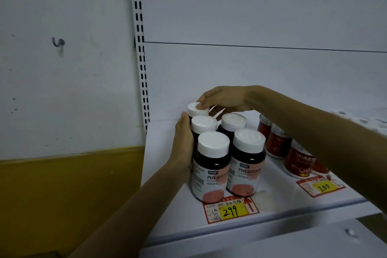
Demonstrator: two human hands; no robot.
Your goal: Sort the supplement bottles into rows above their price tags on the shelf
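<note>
1. five dark supplement bottles (211,165) with white caps stand in two columns on the white shelf (167,174), right above the 299 price tag (231,210).
2. the left hand (184,142) lies flat and open against the left side of the column, palm pressing the middle bottle, squaring the row rather than gripping anything.
3. the right hand (222,98) arches over the rear bottle (198,109), fingertips resting on its white cap; whether it truly clamps the cap i cannot tell.
4. these look like rigid plastic jars with glossy labels, probably light to moderate in weight and tall enough to tip if shoved at the cap.
5. so the safer hold, i'd say, is around the body below the cap, or a steady push low on the side.
6. off to the right, red bottles (298,159) line up behind the 200 price tag (321,186), partly hidden by the right forearm.
</note>
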